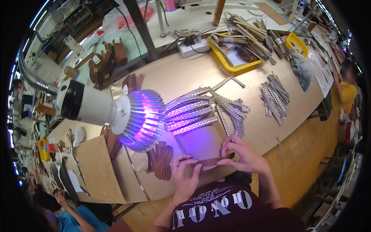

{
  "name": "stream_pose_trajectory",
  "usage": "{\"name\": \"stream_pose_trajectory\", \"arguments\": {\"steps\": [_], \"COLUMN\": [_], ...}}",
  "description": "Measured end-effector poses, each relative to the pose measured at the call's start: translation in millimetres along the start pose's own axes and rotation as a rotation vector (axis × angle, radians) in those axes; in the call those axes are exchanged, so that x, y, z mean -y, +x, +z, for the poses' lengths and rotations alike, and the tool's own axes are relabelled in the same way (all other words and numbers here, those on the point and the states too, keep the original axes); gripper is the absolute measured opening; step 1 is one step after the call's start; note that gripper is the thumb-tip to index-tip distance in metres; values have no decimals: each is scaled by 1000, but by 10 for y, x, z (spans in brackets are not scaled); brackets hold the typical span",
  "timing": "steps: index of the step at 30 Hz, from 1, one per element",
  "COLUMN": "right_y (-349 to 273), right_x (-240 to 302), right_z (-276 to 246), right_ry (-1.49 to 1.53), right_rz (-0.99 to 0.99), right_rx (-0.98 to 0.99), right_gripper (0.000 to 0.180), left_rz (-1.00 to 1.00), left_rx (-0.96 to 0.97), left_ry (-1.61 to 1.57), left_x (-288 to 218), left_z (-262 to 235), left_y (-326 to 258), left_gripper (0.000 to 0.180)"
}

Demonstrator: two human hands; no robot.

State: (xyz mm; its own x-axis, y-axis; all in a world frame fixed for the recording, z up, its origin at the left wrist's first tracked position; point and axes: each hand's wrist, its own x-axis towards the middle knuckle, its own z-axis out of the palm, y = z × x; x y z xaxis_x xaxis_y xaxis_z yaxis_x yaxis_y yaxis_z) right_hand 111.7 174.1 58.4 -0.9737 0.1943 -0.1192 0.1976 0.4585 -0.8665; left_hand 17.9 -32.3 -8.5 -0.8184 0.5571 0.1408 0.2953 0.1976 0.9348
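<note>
A thin brown strip (213, 160) lies across the near edge of the table, pinched at both ends. My left hand (185, 174) grips its left end with thumb and fingers. Its right end is under the fingertips of my right hand (243, 154). Just left of my left hand lies a fanned pile of brown strips (160, 160). Beyond my hands, several silver patterned strips (189, 114) lie side by side under the violet glow of a finned lamp (141, 120).
A loose heap of silver strips (232, 110) and a second bundle (274, 98) lie further right. A yellow tray (235, 54) with sticks stands at the back, beside a power strip (193, 47). Cardboard sheets (98, 170) lie left. Other people work at lower left and far right.
</note>
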Motion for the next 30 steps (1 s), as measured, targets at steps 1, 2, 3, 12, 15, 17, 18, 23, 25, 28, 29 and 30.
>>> {"name": "stream_pose_trajectory", "arguments": {"steps": [1,2,3,12,15,17,18,23,25,28,29,30], "right_y": [12,31,61,409,332,208,132,-249,-321,-333,-317,-305], "right_x": [20,39,51,-37,-234,-445,-575,-1214,-1377,-1509,-1534,-1553], "right_z": [-25,-49,-75,-107,-153,-217,-281,-720,-808,-826,-803,-782], "right_ry": [-26,-53,-29,59,-59,-162,-256,-642,-707,-713,-755,-804], "right_rz": [-5,-6,9,-7,172,281,351,487,524,597,613,605], "right_rx": [16,36,65,-141,-306,-494,-578,-939,-977,-944,-936,-934], "right_gripper": [30,29,28,31,30,30,28,25,24,22,22,22], "left_rz": [-3,3,28,-238,-263,-270,-256,-164,-91,-25,-11,-19], "left_rx": [31,60,80,-71,-107,-132,-143,-280,-281,-255,-253,-248], "left_ry": [15,22,25,-486,-502,-488,-450,-327,-239,-158,-117,-146], "left_x": [6,4,-1,29,109,146,163,153,111,37,19,8], "left_z": [-19,-46,-71,-91,-41,-35,-34,-74,-126,-192,-205,-211], "left_y": [9,18,30,315,339,300,285,251,267,283,285,283], "left_gripper": [21,20,19,19,20,20,20,15,15,14,14,14]}}
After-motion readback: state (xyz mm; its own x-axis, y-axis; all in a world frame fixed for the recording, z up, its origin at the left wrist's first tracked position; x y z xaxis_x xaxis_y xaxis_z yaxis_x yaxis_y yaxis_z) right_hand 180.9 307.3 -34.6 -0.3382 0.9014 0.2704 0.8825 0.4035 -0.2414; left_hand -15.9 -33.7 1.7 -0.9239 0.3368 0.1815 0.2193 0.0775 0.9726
